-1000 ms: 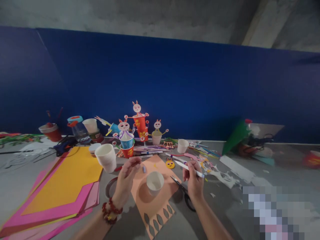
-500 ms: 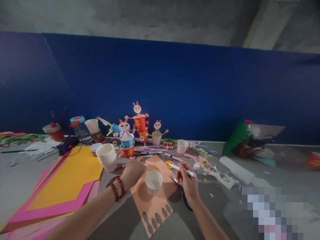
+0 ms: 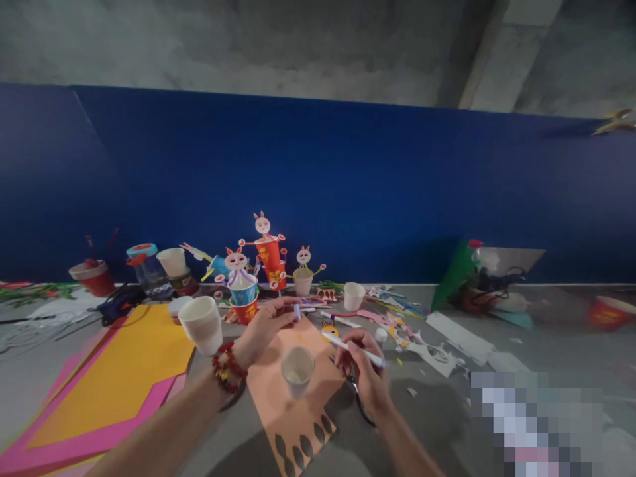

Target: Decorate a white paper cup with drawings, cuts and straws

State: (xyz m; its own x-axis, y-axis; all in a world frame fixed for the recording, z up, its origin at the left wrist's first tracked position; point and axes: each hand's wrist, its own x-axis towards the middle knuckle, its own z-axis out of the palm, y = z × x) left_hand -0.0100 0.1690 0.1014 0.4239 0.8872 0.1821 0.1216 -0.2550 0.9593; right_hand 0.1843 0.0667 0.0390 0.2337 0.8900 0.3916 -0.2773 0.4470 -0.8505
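My right hand (image 3: 366, 374) grips a white marker (image 3: 340, 341), its tip pointing left beside a small orange animal-face cutout (image 3: 328, 328). In the fingers of my left hand (image 3: 263, 328), which wears red bead bracelets, is a small pale purple marker cap (image 3: 297, 312). Between my hands a white paper cup (image 3: 297, 372) stands upright on a sheet of orange paper (image 3: 265, 384) that has leaf-shaped holes along its near edge. Scissors (image 3: 362, 402) with dark handles lie partly hidden under my right hand.
Rabbit-faced cup figures (image 3: 243, 291) stand at the back. Yellow and pink paper (image 3: 109, 371) lies at left with a white cup (image 3: 201, 324) beside it. Paper scraps (image 3: 437, 358), a white strip (image 3: 460, 336) and a green sheet (image 3: 450, 278) are at right. A blue panel (image 3: 318, 179) rises behind.
My left hand has lifted slightly and now holds the cap up. The marker has stayed in my right hand. The whole view has shifted a little.
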